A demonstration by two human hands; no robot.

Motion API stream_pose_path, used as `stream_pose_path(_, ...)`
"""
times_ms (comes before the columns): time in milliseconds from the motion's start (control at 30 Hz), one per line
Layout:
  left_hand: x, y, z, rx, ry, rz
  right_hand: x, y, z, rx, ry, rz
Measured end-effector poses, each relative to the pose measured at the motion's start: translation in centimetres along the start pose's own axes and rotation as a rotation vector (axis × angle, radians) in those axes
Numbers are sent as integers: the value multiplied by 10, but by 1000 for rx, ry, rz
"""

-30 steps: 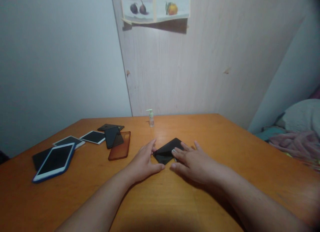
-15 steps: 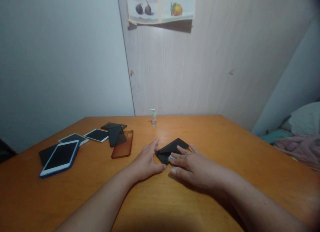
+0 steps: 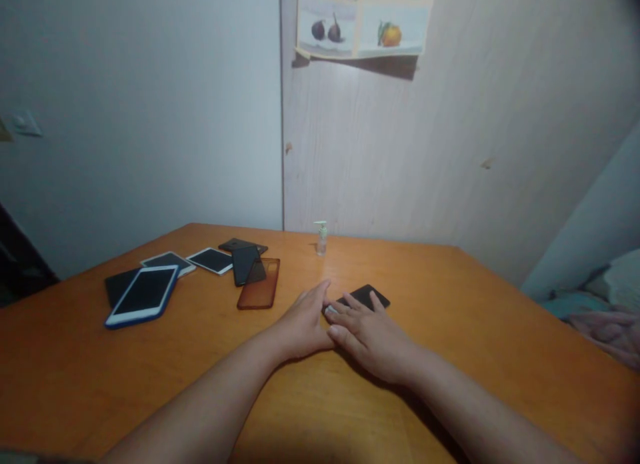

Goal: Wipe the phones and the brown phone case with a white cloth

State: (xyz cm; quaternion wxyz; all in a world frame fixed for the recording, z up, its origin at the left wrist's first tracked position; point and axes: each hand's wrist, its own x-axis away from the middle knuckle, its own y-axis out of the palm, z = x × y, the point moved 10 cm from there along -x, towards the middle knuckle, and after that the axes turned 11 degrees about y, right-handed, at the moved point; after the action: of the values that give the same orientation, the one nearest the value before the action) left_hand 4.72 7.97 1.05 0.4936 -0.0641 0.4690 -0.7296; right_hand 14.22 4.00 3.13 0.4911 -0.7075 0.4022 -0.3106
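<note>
A flat black phone (image 3: 369,295) lies on the table in front of me, partly hidden under my fingers. My left hand (image 3: 306,327) curves round its left end, steadying it, with the thumb on the near side. My right hand (image 3: 367,331) lies across the phone, its fingers spread and pressing down. Beneath those fingertips a small white wipe (image 3: 330,310) shows at the phone's left end; most of it is covered, so its full shape is hidden.
To the left lie a tablet in a blue case (image 3: 143,296), two white-framed devices (image 3: 211,260), a dark phone (image 3: 246,264), a brown translucent phone case (image 3: 260,291) and other dark flat items. A small pump bottle (image 3: 321,240) stands near the wooden table's (image 3: 490,331) back edge.
My right hand has slid left over the phone with the white wipe, closer to my left hand. The camera view has shifted a little; the left hand keeps its place at the phone.
</note>
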Motion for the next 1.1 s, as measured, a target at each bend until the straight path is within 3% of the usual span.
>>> stream_pose_path(300,-1,0,5,32,-8,20,-6,4,7,-2,41,29)
stream_pose_path(500,-1,-4,1,130,-19,141,-6,5,9,8,36,34)
stream_pose_path(667,-2,-1,0,124,-2,133,-9,9,13,19,47,6)
stream_pose_path(867,-1,-1,0,78,-59,90,-16,3,52,80,246,67)
stream_pose_path(1033,-1,-4,6,49,-17,104,-12,8,33,42,114,4)
stream_pose_path(1100,-1,-4,6,36,-22,104,-15,8,37,29,122,5)
